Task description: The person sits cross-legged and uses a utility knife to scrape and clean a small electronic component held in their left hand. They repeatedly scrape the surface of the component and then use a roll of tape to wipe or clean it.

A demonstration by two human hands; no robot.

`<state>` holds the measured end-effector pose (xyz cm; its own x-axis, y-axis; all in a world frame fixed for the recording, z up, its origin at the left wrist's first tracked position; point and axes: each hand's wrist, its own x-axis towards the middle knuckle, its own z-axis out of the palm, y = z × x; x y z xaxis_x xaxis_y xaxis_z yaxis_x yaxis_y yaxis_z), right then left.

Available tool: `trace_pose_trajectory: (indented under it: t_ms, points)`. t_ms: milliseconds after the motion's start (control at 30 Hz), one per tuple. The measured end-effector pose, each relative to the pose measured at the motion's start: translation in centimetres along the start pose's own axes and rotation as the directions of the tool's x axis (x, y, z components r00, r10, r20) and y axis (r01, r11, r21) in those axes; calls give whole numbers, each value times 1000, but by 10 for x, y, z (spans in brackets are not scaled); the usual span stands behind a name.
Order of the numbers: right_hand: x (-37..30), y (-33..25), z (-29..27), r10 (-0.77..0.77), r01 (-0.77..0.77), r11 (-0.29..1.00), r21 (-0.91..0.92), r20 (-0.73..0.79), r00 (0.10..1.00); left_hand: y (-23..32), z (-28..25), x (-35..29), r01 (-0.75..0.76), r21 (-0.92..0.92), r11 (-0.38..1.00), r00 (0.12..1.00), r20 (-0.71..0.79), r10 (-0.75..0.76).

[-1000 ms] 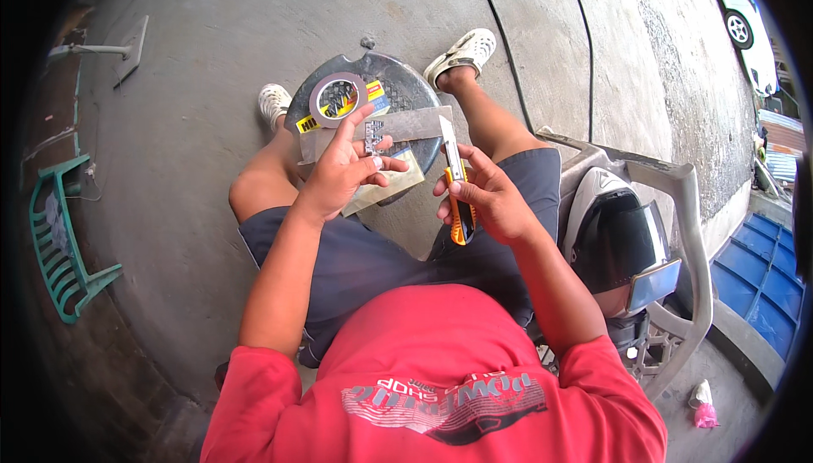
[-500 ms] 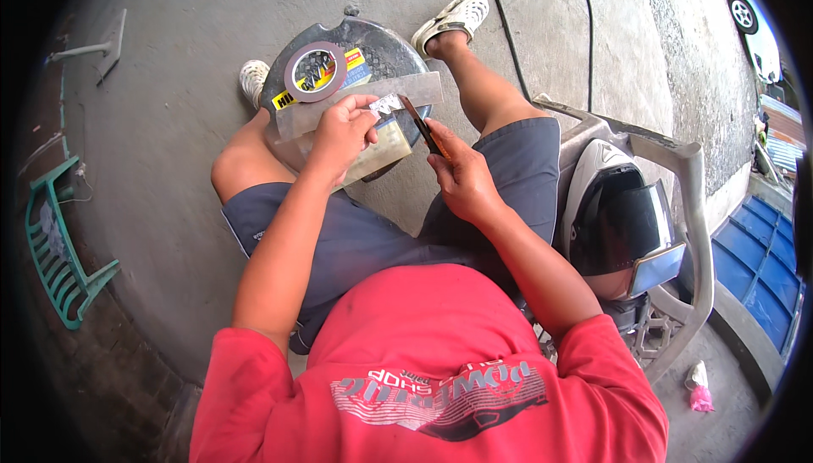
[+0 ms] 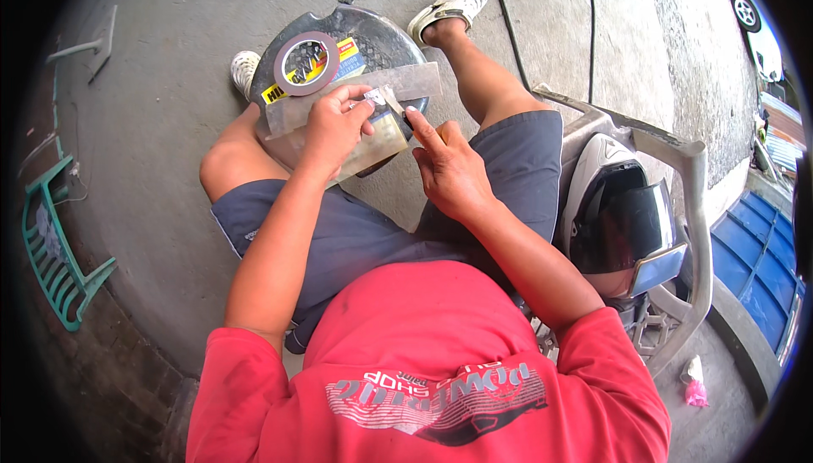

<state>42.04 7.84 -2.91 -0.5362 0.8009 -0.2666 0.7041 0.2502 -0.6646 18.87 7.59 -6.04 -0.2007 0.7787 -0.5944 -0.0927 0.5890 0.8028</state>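
Note:
Between the fingertips of my left hand [image 3: 333, 131] is a small whitish piece [image 3: 373, 98] with dark marks, too small to name. My right hand [image 3: 453, 171] grips a utility knife [image 3: 395, 107], index finger stretched along it, its blade against or very near the piece's right side. Under both hands lie a long translucent strip [image 3: 415, 79] and a yellowish see-through sheet [image 3: 385, 143]. They rest over the near part of a dark round stool [image 3: 389, 38]. A roll of brownish tape [image 3: 306, 90] lies farther back on top of a yellow and blue printed card [image 3: 350, 50].
Right of my leg, a white and black helmet [image 3: 597, 234] sits on a pale plastic chair [image 3: 699, 209], a phone-like slab [image 3: 660, 269] leaning on it. A green chair [image 3: 72, 281] stands far left. Two black cables [image 3: 591, 27] cross the concrete floor ahead.
The knife has turned and its blade now comes closer to the small piece. My right index finger has stretched forward along it. My left hand has shifted slightly to the left.

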Motion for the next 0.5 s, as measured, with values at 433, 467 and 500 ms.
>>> trace_pose_trajectory:
  t_ms: [433,467,500]
  points:
    - [8,-10,13,7,0,996,-91,86,996,-8,20,-11,-79,89,993,993,-82,86]
    - [9,-11,14,8,-2,997,-72,86,996,-9,21,-12,-109,128,986,987,-102,122]
    - [9,-11,15,7,-3,999,-53,87,996,-11,23,-12,-139,167,976,980,-121,160]
